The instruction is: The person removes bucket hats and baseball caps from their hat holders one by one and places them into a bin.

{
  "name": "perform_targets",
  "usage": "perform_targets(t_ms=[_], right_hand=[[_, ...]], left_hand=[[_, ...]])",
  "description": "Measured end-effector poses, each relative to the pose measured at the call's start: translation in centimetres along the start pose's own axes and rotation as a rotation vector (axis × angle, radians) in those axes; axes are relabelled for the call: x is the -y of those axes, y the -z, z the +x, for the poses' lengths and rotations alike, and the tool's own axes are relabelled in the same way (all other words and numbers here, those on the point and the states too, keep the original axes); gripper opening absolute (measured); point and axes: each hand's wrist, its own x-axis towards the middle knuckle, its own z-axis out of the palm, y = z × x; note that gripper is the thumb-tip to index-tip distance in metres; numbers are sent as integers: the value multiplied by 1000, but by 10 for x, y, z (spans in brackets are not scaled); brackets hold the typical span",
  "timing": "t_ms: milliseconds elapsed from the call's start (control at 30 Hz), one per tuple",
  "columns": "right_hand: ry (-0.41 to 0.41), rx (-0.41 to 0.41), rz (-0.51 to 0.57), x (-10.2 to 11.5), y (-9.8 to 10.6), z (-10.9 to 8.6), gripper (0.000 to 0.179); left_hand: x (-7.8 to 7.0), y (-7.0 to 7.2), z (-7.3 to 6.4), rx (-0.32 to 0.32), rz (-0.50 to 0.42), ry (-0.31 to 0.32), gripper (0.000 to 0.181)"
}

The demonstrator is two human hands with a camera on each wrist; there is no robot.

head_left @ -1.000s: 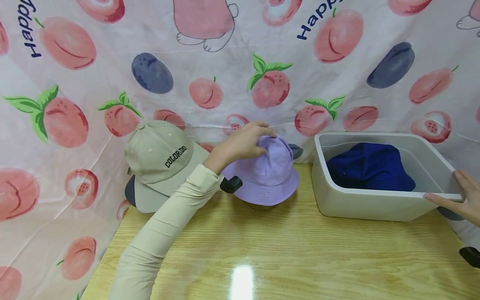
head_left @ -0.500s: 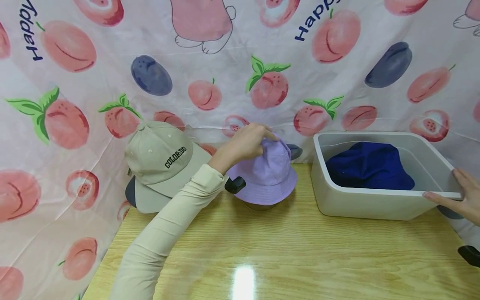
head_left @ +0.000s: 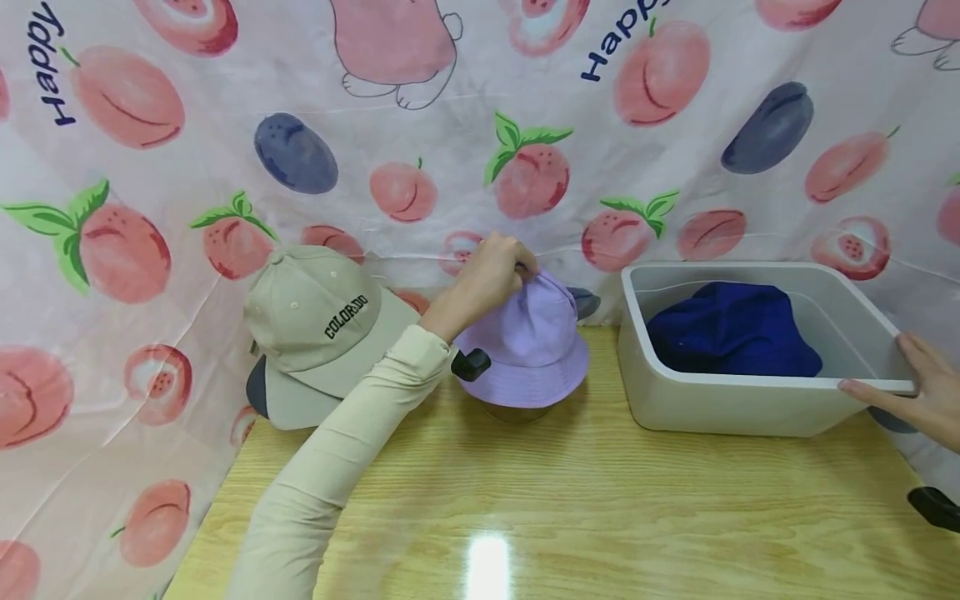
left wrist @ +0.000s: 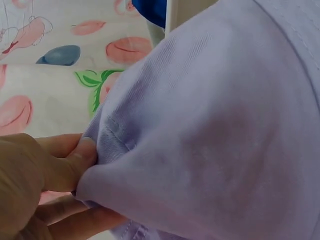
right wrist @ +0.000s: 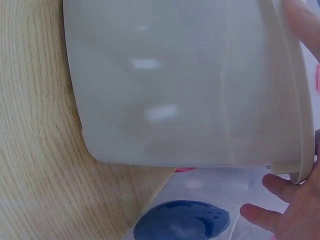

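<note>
My left hand [head_left: 491, 271] pinches the crown of a lavender bucket hat [head_left: 536, 333], which sits over a stand at the back of the table. In the left wrist view, thumb and fingers [left wrist: 82, 152] gather a fold of its cloth [left wrist: 210, 130]. At the right, my right hand [head_left: 918, 392] holds the near right corner of a light grey plastic bin [head_left: 735, 408], thumb along the front rim. The right wrist view shows fingers [right wrist: 280, 187] around that corner. Inside the bin lies a dark blue cloth hat [head_left: 738, 329].
Left of the lavender hat, a beige cap [head_left: 315, 308] lettered COLORADO sits atop another cap with a dark edge [head_left: 257, 387]. Behind everything hangs a fruit-printed cloth [head_left: 450, 150]. The wooden table [head_left: 600, 517] extends in front.
My left hand's fingers have closed on the hat's crown, drawing its cloth into a pinch. The right hand keeps its place on the bin. The head view has shifted slightly.
</note>
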Motion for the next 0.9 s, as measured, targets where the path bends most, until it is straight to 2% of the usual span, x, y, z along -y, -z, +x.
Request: perform_targets(t_ms=[100,167,233,300,500,567,733,900], right_hand=[[-6,2,5,-3,0,0,121],[-12,-17,-8,-15,-8,5,122],[-8,-14,-10,-14,-7,4,122],[-14,-1,-3,1,2,-4,120],[-26,19,66,79,46,-43,116],[-16,38,62,90,55,-48,118],[4,8,62,83,48,-43,110],[5,28,59,76,46,-37,111]], left_hand=[[2,0,2,-30,-35,-6,32],[4,0,3,-48,-61,4,29],[5,0,3,-64,-84,16,26],[6,0,4,-74,-107,33,25],[10,-1,4,-115,-193,103,29],[11,0,4,-144,-220,143,26],[14,5,6,-217,-232,231,14],[18,8,9,-236,-241,256,11]])
